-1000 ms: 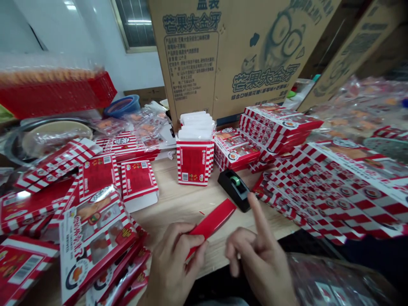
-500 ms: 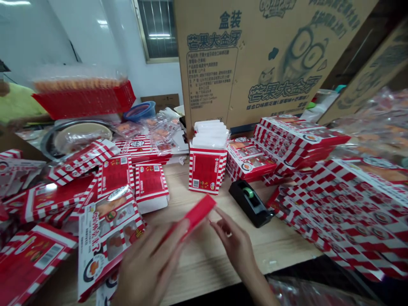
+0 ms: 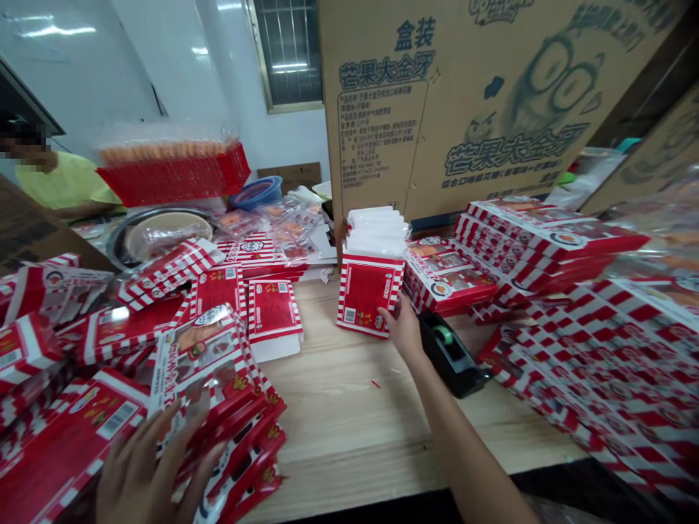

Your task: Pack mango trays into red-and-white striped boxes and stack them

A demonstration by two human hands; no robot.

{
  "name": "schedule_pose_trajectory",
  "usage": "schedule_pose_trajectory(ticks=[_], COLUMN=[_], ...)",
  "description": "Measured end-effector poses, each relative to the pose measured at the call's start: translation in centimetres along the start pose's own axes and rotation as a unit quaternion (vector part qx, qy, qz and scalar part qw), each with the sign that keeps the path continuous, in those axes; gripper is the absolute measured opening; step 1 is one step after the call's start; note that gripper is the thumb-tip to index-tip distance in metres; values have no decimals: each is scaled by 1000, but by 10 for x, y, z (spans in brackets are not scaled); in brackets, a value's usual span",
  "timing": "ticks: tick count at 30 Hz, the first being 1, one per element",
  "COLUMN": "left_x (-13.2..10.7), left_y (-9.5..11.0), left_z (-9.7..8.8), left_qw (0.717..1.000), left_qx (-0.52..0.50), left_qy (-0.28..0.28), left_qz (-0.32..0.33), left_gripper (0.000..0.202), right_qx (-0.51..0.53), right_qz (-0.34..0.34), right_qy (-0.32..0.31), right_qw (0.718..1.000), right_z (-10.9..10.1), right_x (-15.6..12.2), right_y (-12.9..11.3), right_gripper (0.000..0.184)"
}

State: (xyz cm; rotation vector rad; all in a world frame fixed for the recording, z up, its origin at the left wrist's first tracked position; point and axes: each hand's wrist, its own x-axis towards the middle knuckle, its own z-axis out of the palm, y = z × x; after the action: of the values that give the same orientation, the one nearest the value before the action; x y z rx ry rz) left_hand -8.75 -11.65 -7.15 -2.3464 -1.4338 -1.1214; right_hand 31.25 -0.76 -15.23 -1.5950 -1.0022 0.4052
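Clock read from the worker's place, 12 straight ahead across the pale wood counter [image 3: 333, 429]. Right hand [image 3: 408, 331] reaches out to 12, forearm slanting up from 5; thumb over the lower right of the front face of the carton stack [image 3: 371, 291], fingers along its side. Whether this grip is clamped on the front carton or merely resting there, I cannot tell. The stack stands upright at 12, striped red and white, white flaps showing at the top. Left hand [image 3: 156, 462] at 9 to 10, slightly blurred, fingers spread, grip apart, over the near end of the window-box pile [image 3: 210, 349]; contact unclear. A black tape dispenser [image 3: 456, 360] with a green roll sits at 1 to 2, just beside the right wrist. A small red scrap [image 3: 376, 383] lies on the wood near 12, short of the stack. At 11, a single striped carton [image 3: 274, 311], its white flap toward the worker. At 2, a large pile of striped boxes [image 3: 601, 364]. Behind the carton stack, a big printed cardboard box [image 3: 382, 160]. Far at 11, a blue bowl [image 3: 256, 191] and a red tray [image 3: 175, 178]; past them, near 10, a person in yellow [image 3: 68, 178].
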Motion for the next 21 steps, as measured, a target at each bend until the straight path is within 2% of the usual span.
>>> schedule_pose_trajectory(ticks=[2, 4, 7, 9, 12, 15, 17, 19, 21], left_x=[7, 17, 33, 39, 39, 34, 31, 28, 27], left_y=[19, 50, 98, 121, 140, 149, 152, 154, 153], left_z=[1, 11, 48, 79, 109, 113, 108, 105, 102], left_qw=[1000, 997, 971, 944, 913, 879, 857, 838, 811], left_qx=[-7, -74, -218, -298, -367, -414, -433, -441, -475], left_qy=[-3, -8, -24, -46, 12, 71, 89, 107, 98], left_qz=[9, -10, -98, -133, -177, -227, -263, -302, -326], left_gripper=[37, 36, 43, 50, 41, 29, 27, 27, 33], right_qx=[31, 60, 80, 81, 97, 113, 104, 82, 63], right_qz=[-2, -7, -19, -29, -51, -95, -168, -250, -294], right_qy=[-24, -52, -104, -129, -102, -36, -6, -1, -22], right_qw=[999, 997, 991, 988, 989, 988, 980, 965, 954], right_z=[-13, -30, -55, -66, -72, -71, -70, -72, -75], right_x=[-17, -41, -88, -119, -153, -166, -164, -158, -151], right_y=[2, -1, -11, -19, -32, -46, -55, -62, -69], right_gripper=[52, 44, 33, 31, 49, 52, 49, 45, 39])
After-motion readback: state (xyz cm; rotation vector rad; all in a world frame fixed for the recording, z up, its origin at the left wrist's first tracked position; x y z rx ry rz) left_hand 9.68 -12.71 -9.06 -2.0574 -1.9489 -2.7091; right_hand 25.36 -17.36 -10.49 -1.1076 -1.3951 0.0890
